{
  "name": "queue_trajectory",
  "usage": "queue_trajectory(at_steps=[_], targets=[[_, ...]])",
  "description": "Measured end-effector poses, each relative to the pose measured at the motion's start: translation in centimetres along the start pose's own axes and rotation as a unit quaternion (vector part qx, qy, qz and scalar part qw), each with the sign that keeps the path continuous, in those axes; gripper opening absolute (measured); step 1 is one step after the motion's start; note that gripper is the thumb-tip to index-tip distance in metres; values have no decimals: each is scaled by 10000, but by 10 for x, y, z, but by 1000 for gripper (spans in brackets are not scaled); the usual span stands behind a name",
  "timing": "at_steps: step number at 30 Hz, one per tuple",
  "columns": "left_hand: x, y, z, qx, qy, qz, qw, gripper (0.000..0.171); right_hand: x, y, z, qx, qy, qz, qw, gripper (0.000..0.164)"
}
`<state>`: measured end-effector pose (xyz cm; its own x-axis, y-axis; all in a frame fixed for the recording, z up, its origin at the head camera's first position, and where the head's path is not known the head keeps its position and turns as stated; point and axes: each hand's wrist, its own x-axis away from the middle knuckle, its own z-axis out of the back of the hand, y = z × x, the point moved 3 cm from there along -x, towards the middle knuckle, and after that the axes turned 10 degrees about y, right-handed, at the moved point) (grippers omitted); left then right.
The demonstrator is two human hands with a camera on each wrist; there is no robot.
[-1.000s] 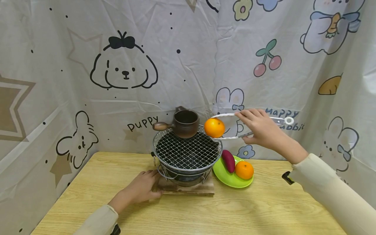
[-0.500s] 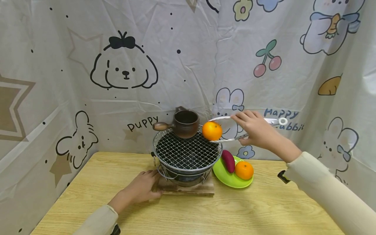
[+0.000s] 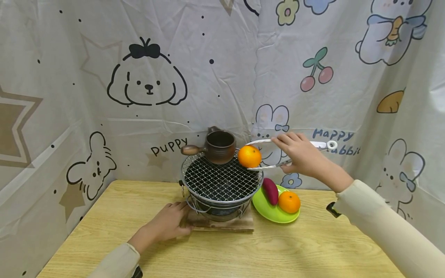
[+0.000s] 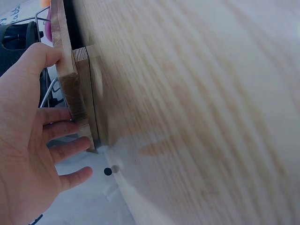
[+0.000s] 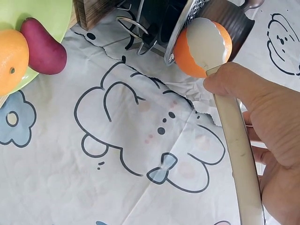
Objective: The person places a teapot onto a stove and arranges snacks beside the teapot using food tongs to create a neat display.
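Observation:
My right hand (image 3: 301, 153) grips a pair of white tongs (image 3: 317, 144) around the middle. Their ends clasp an orange (image 3: 249, 156) at the right side of the round grill (image 3: 227, 184), near a brown clay pot (image 3: 222, 151). In the right wrist view one broad tong tip (image 5: 204, 43) covers part of that orange; whether the fruit touches the mesh I cannot tell. My left hand (image 3: 169, 221) rests at the left front corner of the wooden board (image 3: 226, 224) under the grill. In the left wrist view its thumb and fairly straight fingers touch the board's edges.
A green plate (image 3: 265, 212) to the right of the grill bears a purple sweet potato (image 3: 270, 191) and a second orange (image 3: 289, 202). The pot's wooden handle (image 3: 192, 150) points left. A printed cloth (image 3: 215, 85) hangs behind the wooden table (image 3: 288, 247).
My right hand has moved left and slightly down, bringing the tongs and the orange over the grill's right side. The left hand has stayed at the board.

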<state>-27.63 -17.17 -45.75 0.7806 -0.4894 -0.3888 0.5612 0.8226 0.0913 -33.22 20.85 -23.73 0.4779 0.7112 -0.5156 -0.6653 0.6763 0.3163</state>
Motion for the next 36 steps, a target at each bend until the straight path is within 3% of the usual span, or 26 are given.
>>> queue_trajectory(at_steps=[36], targets=[[0,-2,-3,-100,106,-76,9999,74,-4,-1,-7,-35,-110,-65,9999,83]])
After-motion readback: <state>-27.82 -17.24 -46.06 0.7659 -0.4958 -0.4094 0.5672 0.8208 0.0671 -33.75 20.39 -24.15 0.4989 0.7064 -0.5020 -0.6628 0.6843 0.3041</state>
